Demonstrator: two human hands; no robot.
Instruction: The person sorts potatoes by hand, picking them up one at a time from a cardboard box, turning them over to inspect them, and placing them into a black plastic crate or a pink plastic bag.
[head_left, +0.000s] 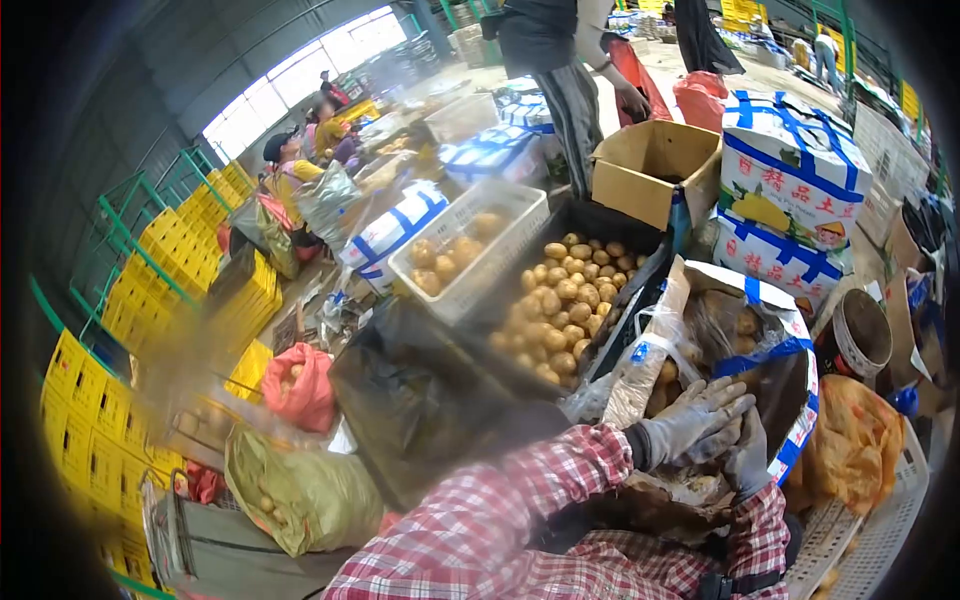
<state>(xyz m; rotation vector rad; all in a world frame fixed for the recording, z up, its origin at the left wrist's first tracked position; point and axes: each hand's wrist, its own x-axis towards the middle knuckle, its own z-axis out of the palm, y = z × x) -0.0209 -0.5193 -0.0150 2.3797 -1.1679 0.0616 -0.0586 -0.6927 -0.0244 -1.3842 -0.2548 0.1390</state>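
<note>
My left hand (pixel 690 422), in a grey work glove, reaches across an open potato carton (pixel 793 425) with its fingers stretched out, so it is open. Close against it is my right hand (pixel 745 460), also gloved; its fingers look extended, though the left hand partly covers them. I see nothing held in either hand. The carton is white with blue edging, and clear plastic film (pixel 680 345) hangs over its side. Some potatoes (pixel 745 325) show inside it. Beyond the carton, a dark-lined bin holds many loose potatoes (pixel 570 300).
A white plastic crate (pixel 470 240) with potatoes stands beyond the bin. An empty brown box (pixel 640 190) and stacked printed cartons (pixel 790 190) rise behind. A green sack (pixel 300 490) and a red bag (pixel 298 388) lie left. A person's legs (pixel 575 110) are close ahead.
</note>
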